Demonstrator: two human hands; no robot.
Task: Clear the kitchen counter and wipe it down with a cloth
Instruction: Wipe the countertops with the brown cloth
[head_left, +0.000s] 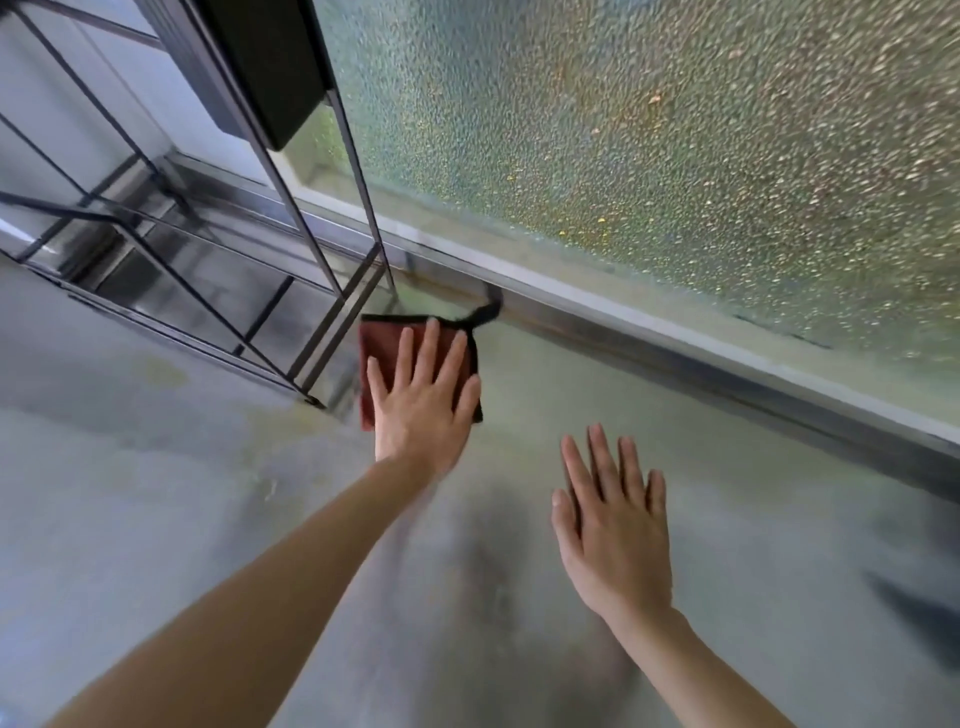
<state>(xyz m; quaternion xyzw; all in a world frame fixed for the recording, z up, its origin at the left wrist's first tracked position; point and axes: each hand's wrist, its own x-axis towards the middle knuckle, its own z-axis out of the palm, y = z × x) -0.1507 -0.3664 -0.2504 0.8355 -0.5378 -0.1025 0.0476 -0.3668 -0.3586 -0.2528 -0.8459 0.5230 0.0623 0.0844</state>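
Note:
A folded dark red cloth (382, 345) with a black edge and a black hanging loop lies flat on the grey counter (197, 509), near its back edge. My left hand (421, 400) presses down on the cloth with flat, spread fingers. My right hand (613, 525) rests palm down on the bare counter to the right of the cloth, fingers straight and slightly apart, holding nothing.
A black metal wire rack (208, 249) stands on the counter at the back left, its foot just left of the cloth. A frosted textured window (649, 130) and its metal sill (675, 353) run along the back. A dark blurred shape (914, 603) lies at the right edge.

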